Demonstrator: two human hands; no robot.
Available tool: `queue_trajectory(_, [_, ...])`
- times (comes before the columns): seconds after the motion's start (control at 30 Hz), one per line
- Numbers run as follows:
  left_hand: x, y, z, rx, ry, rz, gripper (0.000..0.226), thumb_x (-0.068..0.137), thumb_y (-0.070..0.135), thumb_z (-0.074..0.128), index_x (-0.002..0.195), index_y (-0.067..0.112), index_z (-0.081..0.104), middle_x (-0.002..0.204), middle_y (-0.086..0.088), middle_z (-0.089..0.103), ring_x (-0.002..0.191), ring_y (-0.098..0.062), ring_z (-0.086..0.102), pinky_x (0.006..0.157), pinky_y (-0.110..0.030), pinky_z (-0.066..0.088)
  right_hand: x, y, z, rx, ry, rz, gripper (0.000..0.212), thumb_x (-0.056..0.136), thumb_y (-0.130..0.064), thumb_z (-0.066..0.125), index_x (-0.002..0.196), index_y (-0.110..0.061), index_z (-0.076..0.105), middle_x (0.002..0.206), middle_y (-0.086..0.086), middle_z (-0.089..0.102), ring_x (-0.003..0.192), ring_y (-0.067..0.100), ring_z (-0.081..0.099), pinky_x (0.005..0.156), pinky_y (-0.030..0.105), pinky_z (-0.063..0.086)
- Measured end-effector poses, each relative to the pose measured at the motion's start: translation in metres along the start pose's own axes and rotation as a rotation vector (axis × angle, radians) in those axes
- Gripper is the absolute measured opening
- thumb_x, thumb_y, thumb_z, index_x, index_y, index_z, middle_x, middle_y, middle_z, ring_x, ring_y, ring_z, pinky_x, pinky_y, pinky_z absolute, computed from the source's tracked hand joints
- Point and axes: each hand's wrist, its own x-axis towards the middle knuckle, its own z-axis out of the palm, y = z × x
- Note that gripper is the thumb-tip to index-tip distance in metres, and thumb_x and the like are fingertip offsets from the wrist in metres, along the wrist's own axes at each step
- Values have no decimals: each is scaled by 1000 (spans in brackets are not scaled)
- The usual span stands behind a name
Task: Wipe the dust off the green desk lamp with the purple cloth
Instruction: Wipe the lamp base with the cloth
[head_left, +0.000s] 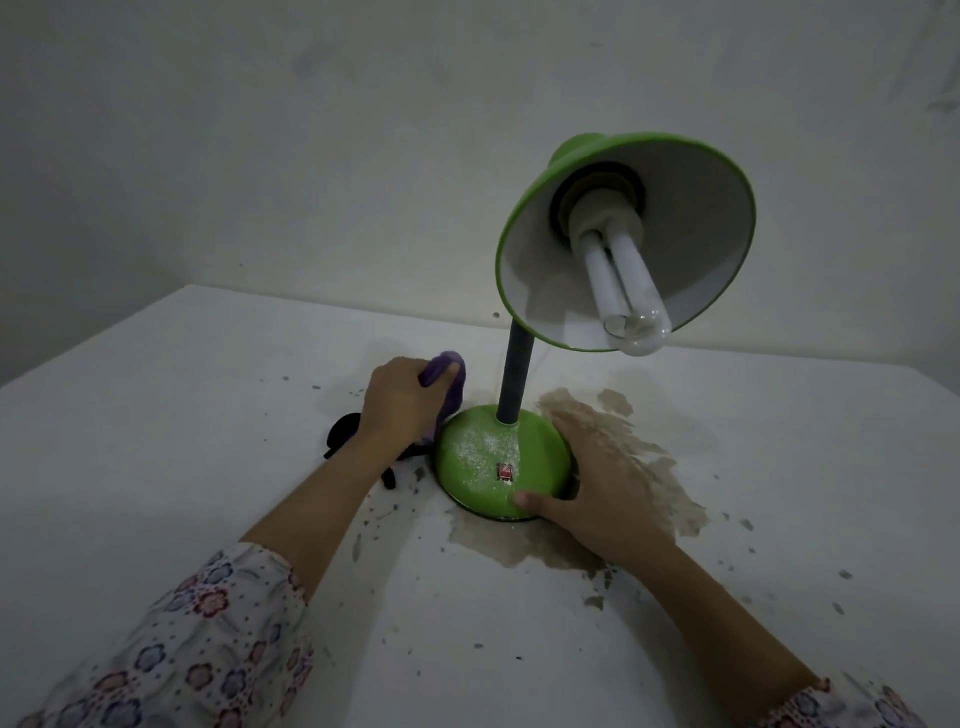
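The green desk lamp (493, 462) stands on the white table (208, 415), its round base speckled with white dust around a small red switch. A dark neck rises from the base to the green shade (623, 244), which tilts toward me and shows a white bulb. My left hand (400, 405) grips the bunched purple cloth (449, 379) just left of the base, touching its left edge. My right hand (597, 478) rests on the right side of the base, thumb on the front rim, fingers spread along it.
A black cord or plug (345, 431) lies on the table behind my left wrist. A brown stain (649, 467) spreads over the tabletop to the right of the base and in front of it. Dark specks dot the surface. A pale wall stands behind the table.
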Motion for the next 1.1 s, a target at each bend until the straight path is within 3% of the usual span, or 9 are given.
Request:
queue_trajectory(0.1, [8,6,2,-71,42,-14,43,90,38,58,54,15,52,47,4,49,48,-10,46,45,-23,33,0,1,0,7,-2,1,99,62,-61,73,144,-34,24,142,-13,39,109,-3,34,90,21,29])
queue_trajectory(0.23, [-6,0,12,-105,-222,185,18,86,35,65,82,18,70,61,13,57,53,4,46,52,-9,38,2,2,2,35,-6,14,101,62,-58,75,145,-32,24,145,-12,36,119,0,36,96,23,30])
queue_trajectory(0.37, [-15,-13,7,-65,-281,282,26,92,39,54,93,18,70,51,10,45,50,0,46,53,-14,36,4,4,3,51,1,10,101,63,-54,77,145,-29,25,146,-10,34,130,10,36,102,27,30])
queue_trajectory(0.53, [-31,-22,-4,-65,-319,304,38,95,39,47,129,24,56,58,-2,64,63,-17,65,63,-27,49,3,7,4,62,-20,29,103,60,-58,76,145,-30,24,147,-10,33,131,11,35,106,32,32])
queue_trajectory(0.6, [-34,-20,-6,-12,-295,320,33,95,40,45,120,25,63,60,-7,64,63,-19,64,62,-30,46,4,7,3,61,-16,31,104,59,-60,75,145,-31,24,146,-10,34,129,10,37,102,28,31])
queue_trajectory(0.7, [-28,-11,-4,-17,-284,270,41,96,39,46,57,28,52,41,0,51,44,-12,55,53,-27,43,4,8,4,75,-1,29,104,57,-60,77,143,-32,26,142,-12,39,122,6,40,97,25,33])
queue_trajectory(0.87, [-6,7,7,33,-343,200,52,97,42,42,55,12,43,45,2,45,44,-9,44,50,-20,32,5,9,3,92,-8,46,105,54,-62,77,142,-35,27,138,-15,42,114,1,41,91,24,34])
queue_trajectory(0.97, [-8,3,7,-44,-402,226,37,97,39,44,86,16,70,48,6,53,47,-4,53,58,-29,41,5,8,3,123,-32,74,111,48,-70,73,142,-33,27,137,-15,42,121,6,43,97,29,38])
queue_trajectory(1.1, [-18,-10,-1,-108,-433,207,35,97,36,46,130,27,55,53,-4,58,50,-6,57,63,-30,49,5,6,4,128,-27,76,112,44,-72,69,141,-32,28,131,-16,42,115,4,43,93,24,36])
